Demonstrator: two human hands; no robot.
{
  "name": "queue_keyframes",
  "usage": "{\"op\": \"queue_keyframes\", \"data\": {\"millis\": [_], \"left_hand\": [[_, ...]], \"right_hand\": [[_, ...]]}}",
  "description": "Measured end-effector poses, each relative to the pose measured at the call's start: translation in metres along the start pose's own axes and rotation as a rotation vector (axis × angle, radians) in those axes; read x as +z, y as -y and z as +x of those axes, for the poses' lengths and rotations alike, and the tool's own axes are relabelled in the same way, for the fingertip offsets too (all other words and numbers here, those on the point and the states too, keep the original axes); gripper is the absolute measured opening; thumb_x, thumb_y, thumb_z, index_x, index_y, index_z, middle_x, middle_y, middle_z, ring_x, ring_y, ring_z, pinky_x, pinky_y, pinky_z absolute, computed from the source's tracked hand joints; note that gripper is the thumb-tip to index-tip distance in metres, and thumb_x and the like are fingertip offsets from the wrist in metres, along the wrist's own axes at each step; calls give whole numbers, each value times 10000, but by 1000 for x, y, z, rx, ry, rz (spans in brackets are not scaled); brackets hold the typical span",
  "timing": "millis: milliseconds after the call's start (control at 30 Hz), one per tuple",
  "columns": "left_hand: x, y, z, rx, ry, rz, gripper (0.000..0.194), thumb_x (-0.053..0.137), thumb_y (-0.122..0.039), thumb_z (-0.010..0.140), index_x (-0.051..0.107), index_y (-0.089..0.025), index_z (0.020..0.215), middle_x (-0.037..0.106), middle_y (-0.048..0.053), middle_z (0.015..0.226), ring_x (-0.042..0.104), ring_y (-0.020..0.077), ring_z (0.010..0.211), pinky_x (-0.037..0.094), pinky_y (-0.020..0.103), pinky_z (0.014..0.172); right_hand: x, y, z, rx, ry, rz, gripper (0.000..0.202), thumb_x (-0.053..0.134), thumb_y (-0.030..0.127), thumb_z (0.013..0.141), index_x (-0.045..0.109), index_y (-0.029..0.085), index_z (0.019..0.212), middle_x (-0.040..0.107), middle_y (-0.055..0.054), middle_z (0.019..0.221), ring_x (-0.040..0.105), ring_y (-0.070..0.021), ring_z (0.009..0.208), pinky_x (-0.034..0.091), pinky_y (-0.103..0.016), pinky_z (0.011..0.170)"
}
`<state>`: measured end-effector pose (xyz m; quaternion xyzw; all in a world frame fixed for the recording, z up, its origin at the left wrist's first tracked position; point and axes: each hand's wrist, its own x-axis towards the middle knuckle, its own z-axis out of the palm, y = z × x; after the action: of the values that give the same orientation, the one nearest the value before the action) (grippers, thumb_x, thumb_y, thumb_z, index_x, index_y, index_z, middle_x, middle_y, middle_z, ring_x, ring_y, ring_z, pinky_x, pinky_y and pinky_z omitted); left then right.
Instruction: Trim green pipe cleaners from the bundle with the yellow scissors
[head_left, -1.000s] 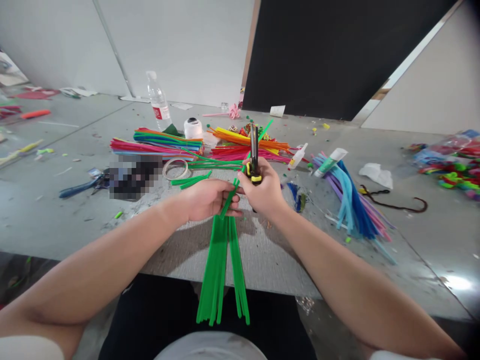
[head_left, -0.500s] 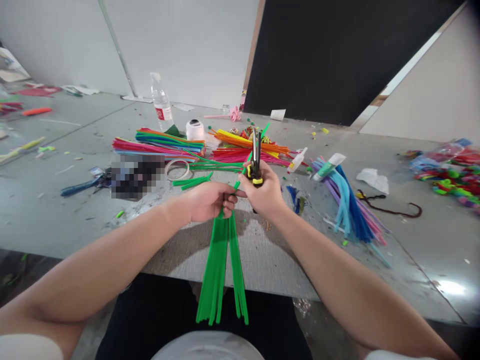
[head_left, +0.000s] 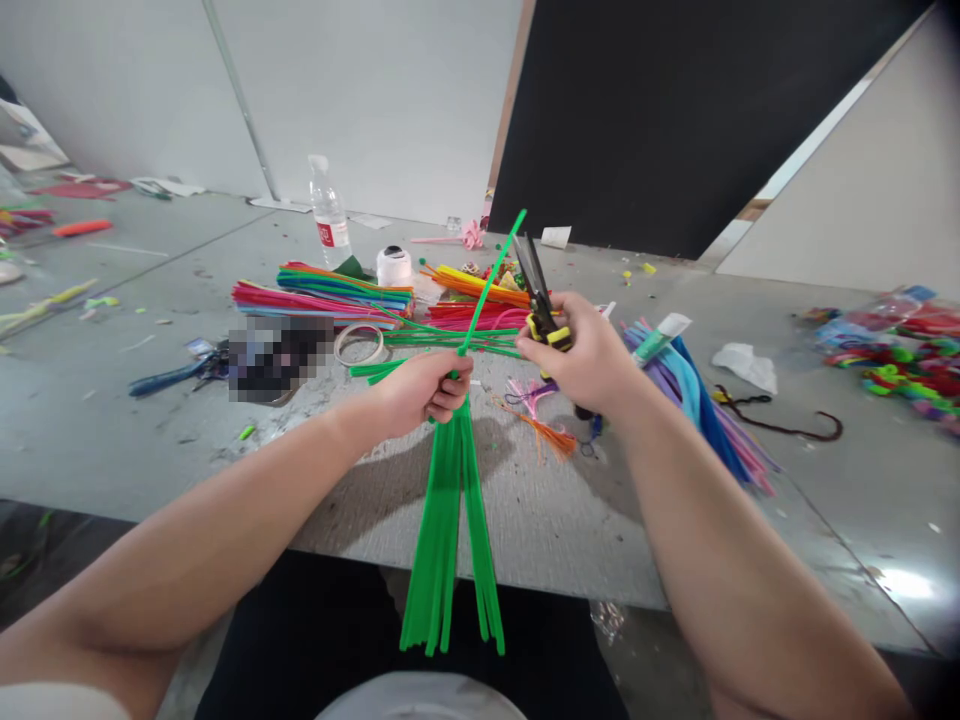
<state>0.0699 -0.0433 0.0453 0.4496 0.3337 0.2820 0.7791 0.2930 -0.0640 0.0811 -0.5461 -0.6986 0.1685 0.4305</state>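
Observation:
A single green pipe cleaner [head_left: 493, 285] slants up out of my left hand [head_left: 431, 392], whose fingers are closed around its lower part. Beneath that hand, a bundle of green pipe cleaners [head_left: 439, 530] hangs over the table's front edge; whether my fingers also hold it I cannot tell. My right hand [head_left: 589, 355] grips black-and-yellow scissors [head_left: 551, 330], blades pointing up, to the right of the upright green stem. The two hands are apart. Orange tassels [head_left: 551, 437] lie on the table between them.
Bundles of coloured pipe cleaners [head_left: 322, 300] lie behind my hands, near a water bottle [head_left: 330, 225], a white spool [head_left: 394, 267] and a tape roll [head_left: 360, 344]. Blue and purple strips [head_left: 686, 390] with a tube [head_left: 660, 338] are at the right. A blurred-out dark object [head_left: 277, 355] lies left.
My right hand has moved right with the scissors, away from my left hand. The green stem now stands out in full view, and the pink and orange tassels are uncovered.

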Motion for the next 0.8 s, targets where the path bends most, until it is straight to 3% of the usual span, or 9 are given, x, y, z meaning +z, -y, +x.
{"op": "queue_keyframes", "data": {"millis": [100,167,367,500,667,800], "left_hand": [[0,2,1,106,-26,42,342,544,-232,913,334,-219,642,232,-63,638,216,60,470,141,204,420],[0,3,2,157,-66,51,359,528,-235,919,305,-226,637,211,-69,621,195,60,466,128,204,426],[3,2,4,202,-183,82,316,498,-195,895,319,-223,637,236,-70,580,210,65,452,144,205,424],[5,3,3,246,-215,181,301,466,-183,920,390,-207,630,290,-57,560,260,70,451,195,209,422],[6,8,4,205,-235,295,332,449,-258,980,423,-201,653,310,-56,566,285,74,464,202,218,435],[5,10,2,231,-222,463,319,426,-211,950,405,-202,631,338,-42,567,319,90,500,252,244,469]], "right_hand": [[-26,3,-4,-52,208,-216,227,731,308,817,650,234,1016,776,-63,963,706,-240,830,524,-382,774],[-34,1,-8,-43,252,-366,260,727,274,812,665,231,1061,788,-71,1008,724,-262,891,525,-382,804],[-21,2,-13,19,422,-632,290,683,285,881,680,229,1166,796,-89,1052,731,-285,921,491,-351,747],[-10,10,-17,44,450,-648,317,680,283,892,675,213,1201,794,-94,1057,727,-287,929,471,-347,741],[-1,15,-21,78,425,-586,280,701,305,895,693,214,1160,800,-87,1049,734,-273,924,472,-332,740],[6,14,-21,73,425,-596,256,709,296,897,706,208,1138,804,-99,1076,740,-289,984,473,-335,768]]}}
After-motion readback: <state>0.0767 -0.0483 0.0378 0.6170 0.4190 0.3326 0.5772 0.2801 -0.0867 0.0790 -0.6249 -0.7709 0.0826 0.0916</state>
